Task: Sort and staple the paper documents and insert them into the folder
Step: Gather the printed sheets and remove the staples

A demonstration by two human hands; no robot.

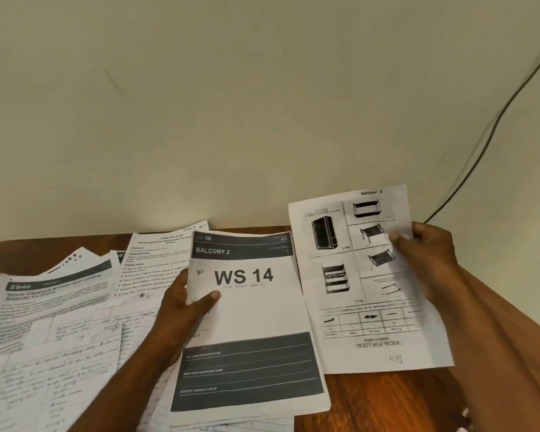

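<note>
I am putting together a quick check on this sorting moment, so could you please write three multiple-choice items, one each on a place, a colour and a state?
1. Where is the WS 14 sheet relative to the furniture-diagram sheet?
A. To its left
B. To its right
C. Beneath it

2. What colour is the table?
A. White
B. Reddish brown
C. Black

3. What is the right hand doing?
A. Lying flat on the table
B. Hanging idle
C. Holding the furniture-diagram sheet

Answers:
1 A: it sits left, held in the left hand.
2 B: bare wood shows below the diagram sheet.
3 C: the thumb pinches its right edge.
</note>
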